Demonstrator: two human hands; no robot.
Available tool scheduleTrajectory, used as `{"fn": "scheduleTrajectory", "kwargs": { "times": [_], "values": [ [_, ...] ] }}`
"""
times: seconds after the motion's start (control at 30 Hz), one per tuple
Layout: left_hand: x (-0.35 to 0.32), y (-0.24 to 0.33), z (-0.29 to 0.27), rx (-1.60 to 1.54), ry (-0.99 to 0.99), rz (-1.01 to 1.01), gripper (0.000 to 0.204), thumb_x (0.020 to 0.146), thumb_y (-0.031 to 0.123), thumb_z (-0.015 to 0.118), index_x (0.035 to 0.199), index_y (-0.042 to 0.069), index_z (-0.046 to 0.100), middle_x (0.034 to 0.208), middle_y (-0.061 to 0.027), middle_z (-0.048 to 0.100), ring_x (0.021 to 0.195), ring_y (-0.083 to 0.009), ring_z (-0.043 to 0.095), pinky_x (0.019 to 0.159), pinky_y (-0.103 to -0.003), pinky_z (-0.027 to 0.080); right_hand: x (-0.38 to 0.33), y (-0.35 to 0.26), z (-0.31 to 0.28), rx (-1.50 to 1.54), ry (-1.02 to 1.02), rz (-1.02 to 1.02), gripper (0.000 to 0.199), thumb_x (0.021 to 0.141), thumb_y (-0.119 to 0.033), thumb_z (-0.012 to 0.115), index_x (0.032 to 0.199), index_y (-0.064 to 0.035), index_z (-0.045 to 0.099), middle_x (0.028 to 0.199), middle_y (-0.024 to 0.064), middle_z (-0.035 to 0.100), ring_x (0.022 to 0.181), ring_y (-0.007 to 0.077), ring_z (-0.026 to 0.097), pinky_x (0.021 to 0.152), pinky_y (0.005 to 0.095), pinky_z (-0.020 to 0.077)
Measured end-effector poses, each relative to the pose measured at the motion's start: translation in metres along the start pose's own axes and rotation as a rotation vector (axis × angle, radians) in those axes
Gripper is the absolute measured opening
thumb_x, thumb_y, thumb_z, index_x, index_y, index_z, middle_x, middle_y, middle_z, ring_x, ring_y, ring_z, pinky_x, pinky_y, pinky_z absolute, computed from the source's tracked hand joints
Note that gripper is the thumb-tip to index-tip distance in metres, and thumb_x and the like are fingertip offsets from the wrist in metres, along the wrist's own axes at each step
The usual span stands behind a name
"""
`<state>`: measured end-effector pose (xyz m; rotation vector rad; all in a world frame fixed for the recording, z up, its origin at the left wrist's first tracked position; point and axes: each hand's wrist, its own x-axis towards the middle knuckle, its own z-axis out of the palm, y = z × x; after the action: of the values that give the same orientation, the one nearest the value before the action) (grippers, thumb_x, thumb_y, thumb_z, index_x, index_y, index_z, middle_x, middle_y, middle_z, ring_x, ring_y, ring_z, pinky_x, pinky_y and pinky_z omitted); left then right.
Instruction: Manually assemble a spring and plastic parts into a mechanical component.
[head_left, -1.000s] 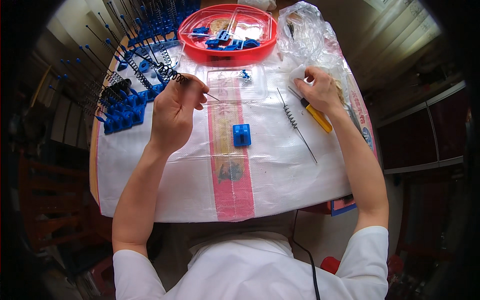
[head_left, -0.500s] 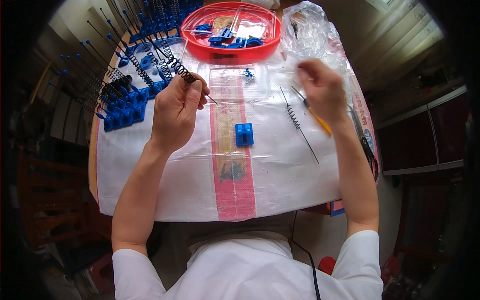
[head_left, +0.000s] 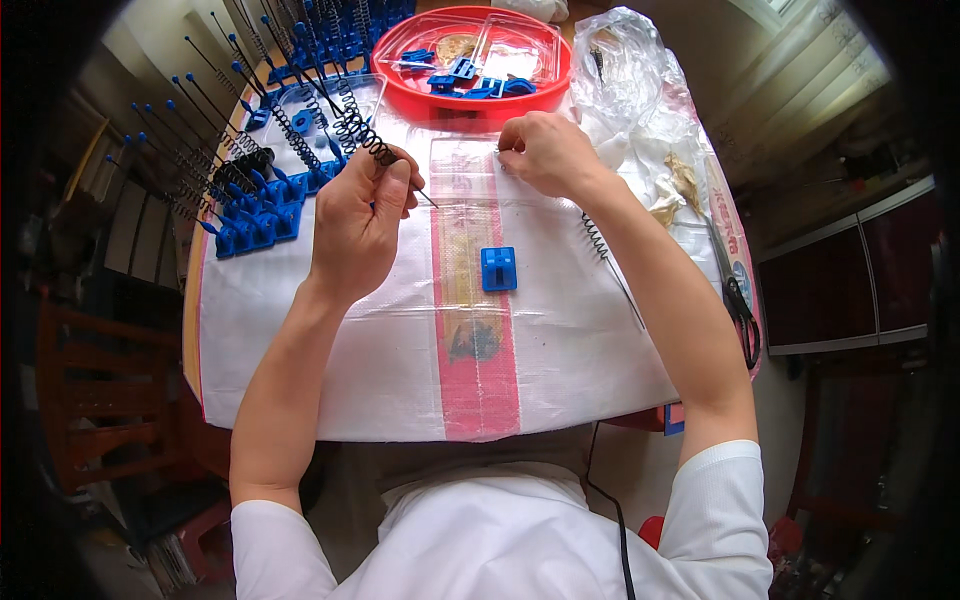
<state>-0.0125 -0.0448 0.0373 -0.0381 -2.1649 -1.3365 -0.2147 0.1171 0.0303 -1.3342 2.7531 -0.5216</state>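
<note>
My left hand (head_left: 362,225) is closed around a black coil spring (head_left: 362,133); the coils rise up and to the left, and a thin straight wire end sticks out to the right of my fingers. Over the shallow clear plastic tray (head_left: 452,180) my right hand (head_left: 552,155) has its fingers pinched together at the tips. Whatever they hold there is too small to make out, and the hand covers that part of the tray. Between my forearms a blue plastic base (head_left: 498,269) rests on the cloth. Another black spring (head_left: 594,236) lies partly under my right forearm.
Upright black springs with blue tips stand in blue bases (head_left: 258,225) at the left. A red basin (head_left: 470,108) with blue parts and clear lids is at the back. Crumpled clear plastic (head_left: 625,70) lies far right, and black-handled scissors (head_left: 738,300) at the right edge.
My right hand has moved left to the clear tray, and its fingers now pinch there. My left hand still holds the spring in nearly the same place.
</note>
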Motion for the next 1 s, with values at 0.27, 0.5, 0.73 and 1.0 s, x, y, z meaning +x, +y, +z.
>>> {"fn": "scheduleTrajectory", "kwargs": {
  "times": [0.27,0.5,0.73,1.0],
  "values": [
    [0.002,0.0,0.001,-0.005,-0.002,0.01,0.022,0.106,0.018,0.046,0.1,0.002,0.059,0.087,-0.0048,0.065,0.074,-0.0087,0.061,0.066,-0.023,0.05,0.01,-0.005,0.002,-0.134,-0.07,0.045,0.025,0.084,-0.02,0.06,0.097,-0.0018,0.07,0.103,0.0182,0.07,0.103,0.0339,0.066,0.089,0.0453,0.052],
    [-0.001,0.001,-0.004,-0.046,0.037,0.004,0.022,0.106,0.018,0.047,0.099,0.001,0.059,0.084,-0.0046,0.065,0.071,-0.0084,0.061,0.063,-0.023,0.05,-0.022,-0.028,-0.021,0.267,0.209,-0.086,0.019,0.093,-0.012,0.061,0.097,0.0061,0.064,0.091,0.0187,0.071,0.081,0.0262,0.07,0.072,0.0357,0.0541],
    [0.003,0.014,-0.001,-0.114,0.074,0.021,0.02,0.105,0.018,0.05,0.099,0.001,0.059,0.083,-0.0046,0.066,0.069,-0.0078,0.062,0.06,-0.022,0.05,-0.06,-0.048,-0.022,1.184,0.13,0.07,0.018,0.094,-0.009,0.068,0.108,0.0017,0.068,0.091,0.0098,0.071,0.078,0.0137,0.066,0.067,0.0264,0.0547],
    [0.012,0.032,-0.009,-0.152,0.082,0.023,0.024,0.106,0.021,0.048,0.099,0.002,0.061,0.087,-0.0075,0.067,0.071,-0.0114,0.065,0.062,-0.024,0.052,-0.074,-0.047,-0.003,1.613,0.143,0.099,0.017,0.09,-0.005,0.071,0.103,0.0041,0.069,0.089,0.0112,0.07,0.079,0.0156,0.067,0.073,0.0312,0.0589]
  ]
}}
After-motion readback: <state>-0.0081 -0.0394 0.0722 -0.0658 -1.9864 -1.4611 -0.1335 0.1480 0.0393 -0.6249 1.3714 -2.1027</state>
